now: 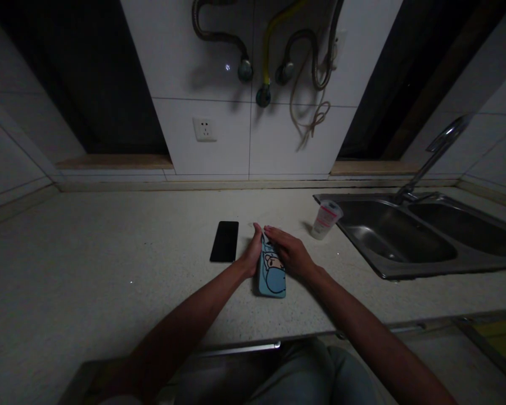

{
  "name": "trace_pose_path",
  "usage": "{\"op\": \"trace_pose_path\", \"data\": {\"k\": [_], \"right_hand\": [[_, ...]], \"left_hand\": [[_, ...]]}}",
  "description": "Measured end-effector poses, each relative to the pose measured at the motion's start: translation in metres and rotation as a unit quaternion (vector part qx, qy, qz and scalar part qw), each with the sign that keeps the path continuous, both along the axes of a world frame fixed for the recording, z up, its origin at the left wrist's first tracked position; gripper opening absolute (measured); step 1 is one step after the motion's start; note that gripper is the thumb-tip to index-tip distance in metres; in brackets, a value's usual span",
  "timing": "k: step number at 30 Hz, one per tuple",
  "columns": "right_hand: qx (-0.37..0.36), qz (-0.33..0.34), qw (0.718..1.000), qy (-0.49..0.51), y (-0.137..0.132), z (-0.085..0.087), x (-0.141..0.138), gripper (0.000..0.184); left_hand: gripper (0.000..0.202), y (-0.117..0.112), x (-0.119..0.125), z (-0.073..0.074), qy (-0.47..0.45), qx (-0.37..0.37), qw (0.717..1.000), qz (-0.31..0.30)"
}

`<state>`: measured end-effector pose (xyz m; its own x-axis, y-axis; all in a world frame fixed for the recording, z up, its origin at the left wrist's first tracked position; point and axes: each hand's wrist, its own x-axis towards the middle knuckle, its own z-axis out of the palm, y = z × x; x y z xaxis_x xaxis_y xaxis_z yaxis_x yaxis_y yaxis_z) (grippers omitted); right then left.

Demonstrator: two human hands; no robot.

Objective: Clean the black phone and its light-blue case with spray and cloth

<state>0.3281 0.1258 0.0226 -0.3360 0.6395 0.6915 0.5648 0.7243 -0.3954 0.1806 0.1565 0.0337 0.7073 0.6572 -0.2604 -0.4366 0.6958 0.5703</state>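
A light blue phone case [272, 274] with a cartoon figure lies on the speckled countertop [109, 264]. My left hand [252, 254] rests against the case's left edge, fingers together and pointing away from me. My right hand [290, 253] lies flat over the case's far right part, fingers stretched out on it. A black phone [225, 241] lies flat just left of my left hand, untouched.
A small white tube [326, 219] with a pink label stands at the sink's left rim. A steel double sink [421, 236] with a tap [436, 152] fills the right. On the back wall are a socket [204, 129] and hanging hoses [263, 67].
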Motion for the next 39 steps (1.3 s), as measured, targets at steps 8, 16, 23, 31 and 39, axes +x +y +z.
{"op": "trace_pose_path", "data": {"k": [8, 16, 23, 31, 39], "right_hand": [[0.033, -0.038, 0.999, 0.001, -0.004, -0.006, 0.003, 0.038], [-0.037, 0.086, 0.996, 0.012, -0.016, 0.003, -0.012, 0.033], [-0.028, -0.077, 0.996, 0.045, -0.013, 0.005, -0.010, 0.041], [0.026, -0.144, 0.987, -0.064, -0.006, 0.002, -0.007, 0.025], [0.043, 0.005, 0.991, -0.123, -0.024, 0.022, -0.015, 0.021]], "left_hand": [[0.074, 0.004, -0.002, -0.003, -0.026, -0.006, 0.999, 0.039], [0.068, 0.016, -0.012, 0.007, -0.017, -0.024, 0.996, 0.086], [0.061, 0.017, -0.013, 0.009, -0.027, -0.018, 0.998, 0.050], [0.060, 0.017, -0.009, 0.004, -0.054, -0.008, 0.998, 0.014], [0.054, 0.018, -0.008, 0.004, -0.015, 0.042, 0.990, 0.136]]}}
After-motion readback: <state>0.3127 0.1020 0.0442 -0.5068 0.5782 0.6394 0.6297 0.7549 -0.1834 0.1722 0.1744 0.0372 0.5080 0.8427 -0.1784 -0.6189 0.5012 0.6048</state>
